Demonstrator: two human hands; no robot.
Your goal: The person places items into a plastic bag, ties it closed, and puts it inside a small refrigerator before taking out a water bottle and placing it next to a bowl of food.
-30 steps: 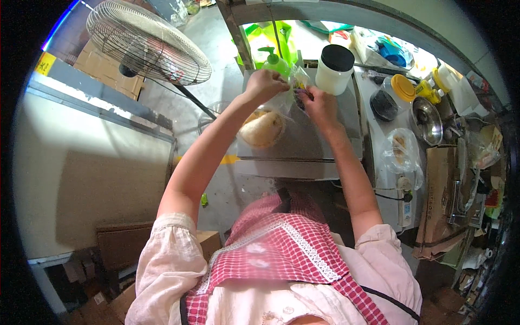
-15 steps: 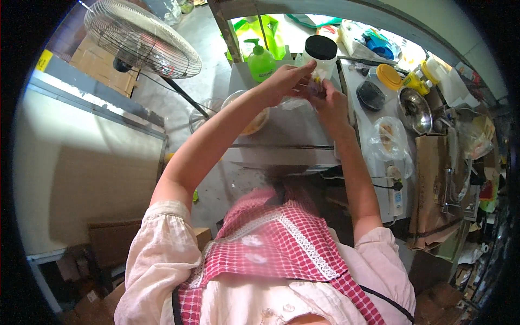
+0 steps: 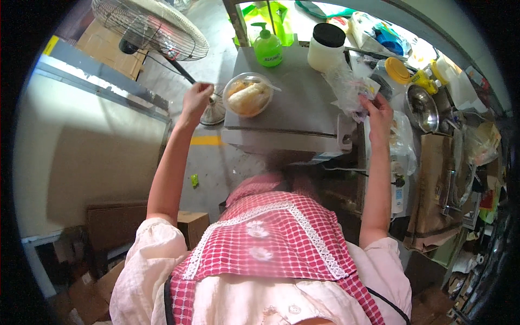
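Concrete floor [image 3: 214,157] runs under a cramped, cluttered work corner, with a standing fan [image 3: 154,30] at about 11 o'clock and a crowded side shelf of pans and containers toward 2 o'clock. At the centre stands a grey metal worktop [image 3: 300,111], carrying a green pump bottle [image 3: 267,47] and a white jar with a black lid [image 3: 326,46] along its far edge at 12 o'clock. Near its left edge sits a clear round tub [image 3: 248,95] of pale food, its lid seemingly off. At 1 o'clock the right hand [image 3: 377,105] is closed on a crumpled clear plastic bag [image 3: 349,89], held just above the worktop's right side. At 10 o'clock the left hand [image 3: 196,98] is out past the worktop's left edge, fingers pinched narrowly on a thin white strip or utensil [image 3: 205,84] too small to identify, reaching toward the tub. I judge the tub the weak point: it stands close to the edge, and a tug on the strip or a knock from the left forearm could tip it to the floor. The loosely gripped bag could also slip or snag on the jar.
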